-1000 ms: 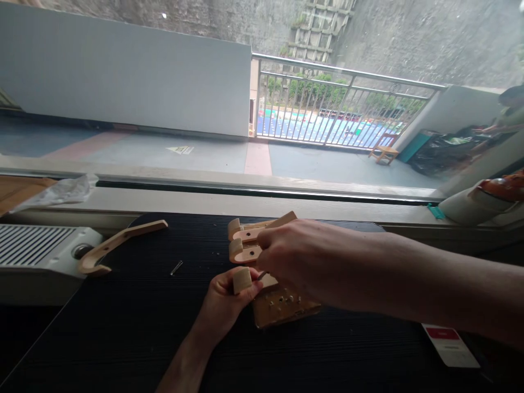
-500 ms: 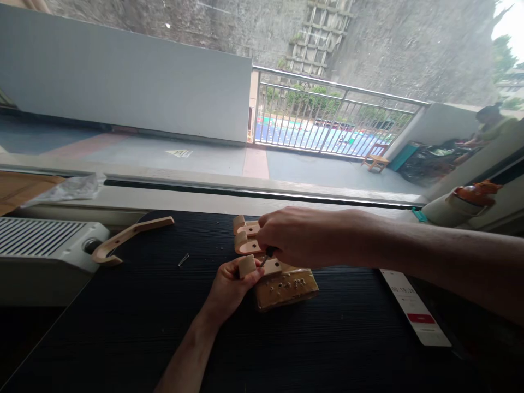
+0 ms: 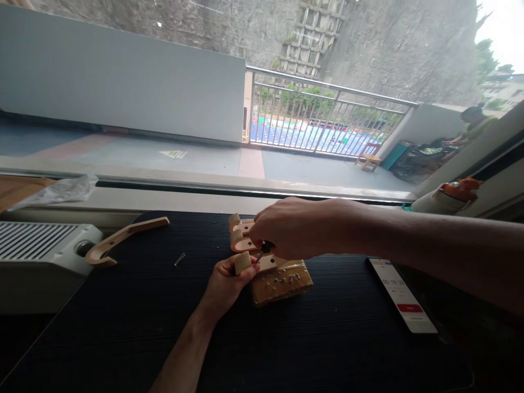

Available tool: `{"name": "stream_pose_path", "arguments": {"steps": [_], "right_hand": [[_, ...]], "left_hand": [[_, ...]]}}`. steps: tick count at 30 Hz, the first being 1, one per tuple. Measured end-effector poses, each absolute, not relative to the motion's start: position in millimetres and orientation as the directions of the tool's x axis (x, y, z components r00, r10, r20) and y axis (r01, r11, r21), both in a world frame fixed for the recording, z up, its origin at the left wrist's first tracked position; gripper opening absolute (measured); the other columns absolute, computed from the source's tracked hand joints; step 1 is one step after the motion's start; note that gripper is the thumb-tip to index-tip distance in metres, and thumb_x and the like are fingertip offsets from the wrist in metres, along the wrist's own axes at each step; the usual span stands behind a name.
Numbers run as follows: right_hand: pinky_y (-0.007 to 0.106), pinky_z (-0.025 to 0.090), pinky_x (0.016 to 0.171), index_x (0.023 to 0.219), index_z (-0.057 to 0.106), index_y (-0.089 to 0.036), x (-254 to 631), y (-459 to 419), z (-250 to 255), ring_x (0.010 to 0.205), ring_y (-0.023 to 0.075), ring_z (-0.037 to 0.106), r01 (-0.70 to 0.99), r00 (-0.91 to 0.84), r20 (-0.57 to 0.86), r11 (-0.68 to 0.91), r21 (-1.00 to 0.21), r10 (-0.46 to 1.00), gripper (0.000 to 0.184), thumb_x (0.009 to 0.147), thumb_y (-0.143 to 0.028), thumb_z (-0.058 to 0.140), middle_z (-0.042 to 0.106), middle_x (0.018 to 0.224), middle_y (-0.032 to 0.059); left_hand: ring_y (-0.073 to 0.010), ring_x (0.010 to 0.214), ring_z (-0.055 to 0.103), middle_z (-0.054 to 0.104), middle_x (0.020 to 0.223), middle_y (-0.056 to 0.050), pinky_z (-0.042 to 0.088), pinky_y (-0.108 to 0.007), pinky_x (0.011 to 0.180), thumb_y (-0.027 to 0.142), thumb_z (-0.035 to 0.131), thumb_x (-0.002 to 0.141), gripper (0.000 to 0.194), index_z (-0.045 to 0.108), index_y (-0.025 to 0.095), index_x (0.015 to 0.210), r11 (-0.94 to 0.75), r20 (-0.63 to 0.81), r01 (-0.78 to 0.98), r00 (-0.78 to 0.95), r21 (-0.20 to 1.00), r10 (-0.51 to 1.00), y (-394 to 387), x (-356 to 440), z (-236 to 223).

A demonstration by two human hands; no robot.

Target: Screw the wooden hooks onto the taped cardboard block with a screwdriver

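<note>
My left hand pinches the curled end of a pale wooden hook, thumb and fingers closed around it. The hook's flat part lies over a brown block wrapped in clear film, its face dotted with small holes. From above, my right hand is closed around the dark handle of a screwdriver. Its metal shaft slants down to the hook beside my left thumb; the tip is hidden. Two more wooden hooks sit just behind, partly covered by my right hand.
A loose wooden hook lies at the left of the black table, with screws nearby. A phone showing a timer rests at right. Behind are a window sill, a radiator and a bottle. A person sits outside.
The whole view has shifted slightly, so things appear a little further left and higher. My right wrist is slightly turned; both hands keep their hold on the screwdriver and hook.
</note>
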State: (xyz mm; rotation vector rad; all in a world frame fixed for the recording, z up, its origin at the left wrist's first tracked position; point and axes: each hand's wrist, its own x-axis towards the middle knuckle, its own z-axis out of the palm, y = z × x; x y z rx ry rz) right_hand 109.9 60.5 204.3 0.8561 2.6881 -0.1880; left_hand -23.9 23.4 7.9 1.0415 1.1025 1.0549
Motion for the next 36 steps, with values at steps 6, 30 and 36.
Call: {"name": "stream_pose_path", "arguments": {"steps": [6, 30, 36], "right_hand": [[0.026, 0.025, 0.049, 0.063, 0.062, -0.017, 107, 66, 198, 0.049, 0.0080, 0.039, 0.531, -0.810, -0.340, 0.844, -0.080, 0.477, 0.014, 0.071, -0.009, 0.054, 0.054, 0.055, 0.0010], [0.025, 0.027, 0.049, 0.083, 0.067, -0.016, 96, 58, 202, 0.055, 0.0103, 0.044, 0.738, -0.623, -0.366, 0.674, 0.019, 0.692, 0.019, 0.075, -0.028, 0.055, 0.060, 0.069, 0.0049], [0.028, 0.029, 0.053, 0.085, 0.068, -0.019, 98, 55, 210, 0.057, 0.0123, 0.047, 0.609, -0.714, -0.462, 0.792, -0.040, 0.525, 0.019, 0.073, -0.014, 0.055, 0.062, 0.069, 0.0048]], "left_hand": [[-0.0096, 0.065, 0.055, 0.064, 0.068, 0.002, 0.044, -0.019, 0.064, 0.032, 0.073, 0.065, 0.021, 0.068, 0.015, 0.076, 0.188, -0.177, -0.101, 0.111, 0.977, 0.978, 24, -24, 6], [-0.0082, 0.064, 0.053, 0.062, 0.067, 0.002, 0.043, -0.017, 0.061, 0.031, 0.073, 0.065, 0.020, 0.067, 0.015, 0.076, 0.166, -0.150, -0.126, 0.126, 0.978, 0.981, 23, -24, 8], [-0.0101, 0.062, 0.055, 0.064, 0.067, 0.002, 0.045, -0.020, 0.061, 0.031, 0.075, 0.060, 0.022, 0.068, 0.015, 0.074, 0.151, -0.144, -0.109, 0.069, 0.982, 0.987, 24, -22, 9]]}}
